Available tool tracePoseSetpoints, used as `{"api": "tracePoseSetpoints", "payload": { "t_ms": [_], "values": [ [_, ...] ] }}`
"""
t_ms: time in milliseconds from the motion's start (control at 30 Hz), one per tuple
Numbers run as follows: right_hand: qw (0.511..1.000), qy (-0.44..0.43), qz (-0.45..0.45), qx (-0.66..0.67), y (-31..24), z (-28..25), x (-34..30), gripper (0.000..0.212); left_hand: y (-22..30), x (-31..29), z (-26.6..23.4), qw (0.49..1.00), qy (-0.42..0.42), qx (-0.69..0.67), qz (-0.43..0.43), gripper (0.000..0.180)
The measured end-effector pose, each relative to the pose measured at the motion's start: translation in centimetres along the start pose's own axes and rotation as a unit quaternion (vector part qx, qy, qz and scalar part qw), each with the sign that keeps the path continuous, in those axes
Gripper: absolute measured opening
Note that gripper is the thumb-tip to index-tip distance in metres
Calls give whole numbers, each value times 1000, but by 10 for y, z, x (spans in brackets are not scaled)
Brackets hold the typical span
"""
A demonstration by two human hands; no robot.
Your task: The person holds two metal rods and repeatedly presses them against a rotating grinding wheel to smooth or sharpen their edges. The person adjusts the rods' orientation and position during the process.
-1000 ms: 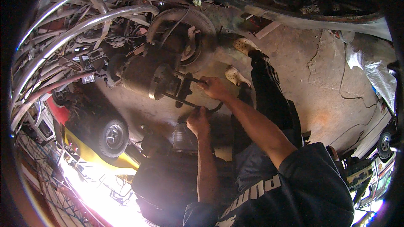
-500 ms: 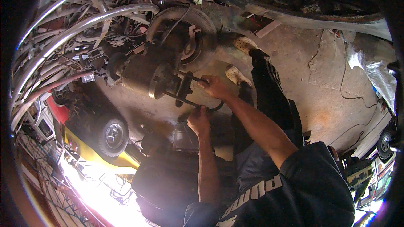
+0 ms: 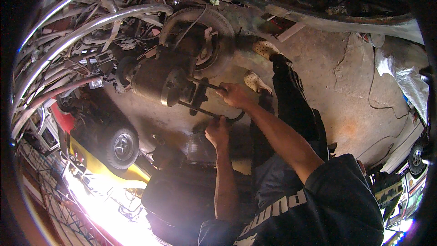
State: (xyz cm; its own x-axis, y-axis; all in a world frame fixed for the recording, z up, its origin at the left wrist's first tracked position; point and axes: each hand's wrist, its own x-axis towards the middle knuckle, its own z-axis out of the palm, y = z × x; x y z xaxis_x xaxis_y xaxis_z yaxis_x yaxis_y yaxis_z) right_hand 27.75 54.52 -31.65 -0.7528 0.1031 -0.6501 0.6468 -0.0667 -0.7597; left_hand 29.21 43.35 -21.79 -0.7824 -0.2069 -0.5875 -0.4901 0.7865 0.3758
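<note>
A dark, greasy cylindrical motor housing [image 3: 154,82] lies on its side on the concrete floor, with a bracket and two thin metal rods sticking out of its right end. My right hand [image 3: 233,94] is closed around the upper rod [image 3: 207,84]. Just below it, my left hand [image 3: 217,132] grips the end of the lower rod [image 3: 200,110], next to a curved dark handle [image 3: 237,118]. Both forearms reach in from the lower right.
A worn tyre on its rim [image 3: 202,41] lies behind the housing. Bent chrome pipes [image 3: 82,36] and scrap pile up at upper left. A yellow vehicle with a small wheel [image 3: 123,148] stands lower left. My legs in dark trousers and patterned slippers [image 3: 265,50] stretch over cracked concrete [image 3: 350,86].
Almost nothing differs. Both hands keep the same grip on the rods and have shifted only slightly.
</note>
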Motion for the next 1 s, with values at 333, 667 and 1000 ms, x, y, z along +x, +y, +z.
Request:
{"api": "tracePoseSetpoints", "payload": {
  "t_ms": [333,667,1000],
  "values": [
    [999,-21,-38,-23,11,-12,-17,33,-6,-13,5,1000,-19,23,-2,29],
    [999,11,-35,-2,10,-8,-22,27,2,-17,-1,995,-14,96,24,26],
    [992,64,-106,-22,17,2,-23,23,-11,-18,0,997,-13,67,-25,24]
  ]
}}
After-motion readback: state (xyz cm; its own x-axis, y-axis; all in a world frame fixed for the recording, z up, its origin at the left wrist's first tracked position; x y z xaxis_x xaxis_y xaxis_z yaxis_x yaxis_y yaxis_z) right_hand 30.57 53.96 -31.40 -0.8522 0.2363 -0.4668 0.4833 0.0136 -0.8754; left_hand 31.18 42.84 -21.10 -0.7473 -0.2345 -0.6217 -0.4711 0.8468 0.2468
